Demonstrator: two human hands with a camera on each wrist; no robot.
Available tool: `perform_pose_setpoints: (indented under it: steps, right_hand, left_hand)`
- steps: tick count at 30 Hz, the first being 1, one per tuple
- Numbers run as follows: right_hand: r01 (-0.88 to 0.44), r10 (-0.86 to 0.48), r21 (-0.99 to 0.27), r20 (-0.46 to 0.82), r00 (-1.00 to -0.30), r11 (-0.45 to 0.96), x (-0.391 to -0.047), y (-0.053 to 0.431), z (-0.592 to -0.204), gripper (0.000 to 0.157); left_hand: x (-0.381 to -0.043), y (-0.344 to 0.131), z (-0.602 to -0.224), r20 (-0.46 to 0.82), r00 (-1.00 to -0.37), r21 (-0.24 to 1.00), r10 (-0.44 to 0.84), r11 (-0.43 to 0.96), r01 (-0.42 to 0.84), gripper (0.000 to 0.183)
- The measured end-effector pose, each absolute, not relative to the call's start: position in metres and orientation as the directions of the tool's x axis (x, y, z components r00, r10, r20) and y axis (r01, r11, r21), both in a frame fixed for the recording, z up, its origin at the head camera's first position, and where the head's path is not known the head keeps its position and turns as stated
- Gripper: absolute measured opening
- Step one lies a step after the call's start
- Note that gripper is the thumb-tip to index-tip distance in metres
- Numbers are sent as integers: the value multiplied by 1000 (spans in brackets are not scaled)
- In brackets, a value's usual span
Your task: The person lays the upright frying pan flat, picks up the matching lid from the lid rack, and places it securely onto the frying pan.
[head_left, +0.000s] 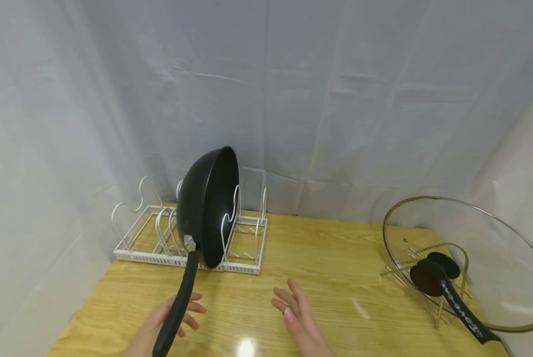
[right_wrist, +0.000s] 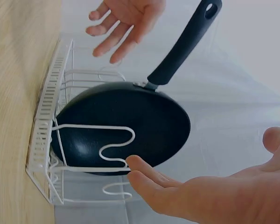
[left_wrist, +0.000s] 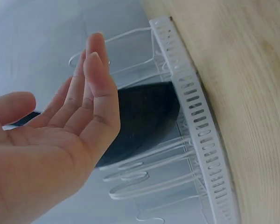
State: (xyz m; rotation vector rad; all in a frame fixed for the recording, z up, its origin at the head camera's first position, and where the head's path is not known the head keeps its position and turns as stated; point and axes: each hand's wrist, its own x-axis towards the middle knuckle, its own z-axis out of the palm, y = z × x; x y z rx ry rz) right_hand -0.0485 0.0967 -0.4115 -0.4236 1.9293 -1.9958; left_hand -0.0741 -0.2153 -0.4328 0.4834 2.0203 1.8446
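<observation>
Wok [head_left: 194, 198] stands in rack [head_left: 159, 259], handle [head_left: 180, 302] jutting free past front edge [head_left: 244, 269].

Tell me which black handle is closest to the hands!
The long handle on the pan, beside the left hand; the other handle, with light markings, is far right.

So the head cam sits up high, facing forward and down across the wooden table [head_left: 329, 258] to the curtain [head_left: 302, 99], far enough back to get everything from the white wire rack [head_left: 241, 268] to the glass lid [head_left: 494, 267]. Left wrist cam is super close behind the left hand [left_wrist: 60, 126], facing the rack, tipped sideways with the tabletop on the right. Right wrist cam's tipped the opposite way, tabletop on the left, looking past the right hand [right_wrist: 214, 196] into the wok [right_wrist: 126, 112]. Both wrist views share rack, wok and left hand.
</observation>
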Motion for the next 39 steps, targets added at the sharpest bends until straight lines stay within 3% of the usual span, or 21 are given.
perform_pose_setpoints:
  steps: [2,5,10,13,17,20,32,39]
  right_hand:
    - [55,-431,-998,-38,-902,-27,-48,92,-412,65]
    - [73,-436,-997,-48,-899,-40,-48,85,-414,66]
    - [102,-461,-993,-61,-886,-66,-48,73,-420,69]
    - [123,-475,-989,-68,-877,-87,-47,67,-423,71]
    - [146,-492,-975,-46,-869,-166,-46,56,-427,72]
    - [211,-517,-956,-78,-852,-203,-44,48,-428,72]
    - [451,-568,-812,-186,-802,-371,-33,22,-416,62]
    - [534,-653,-691,-117,-749,-488,-37,8,-422,60]
  left_hand:
    - [-74,-221,-433,-71,-904,990,422,139,-13,36]
    - [-76,-227,-430,-156,-904,987,398,102,-126,36]
    - [-79,-245,-426,-127,-857,961,499,-151,-230,52]
    - [-81,-257,-426,-34,-836,900,547,-346,-263,59]
    - [-84,-266,-427,162,-774,698,613,-625,-349,69]
    - [-86,-268,-426,273,-723,551,635,-720,-423,73]
    - [-100,-264,-404,198,-708,429,678,-709,-560,69]
    - [-115,-252,-405,185,-660,443,728,-661,-605,70]
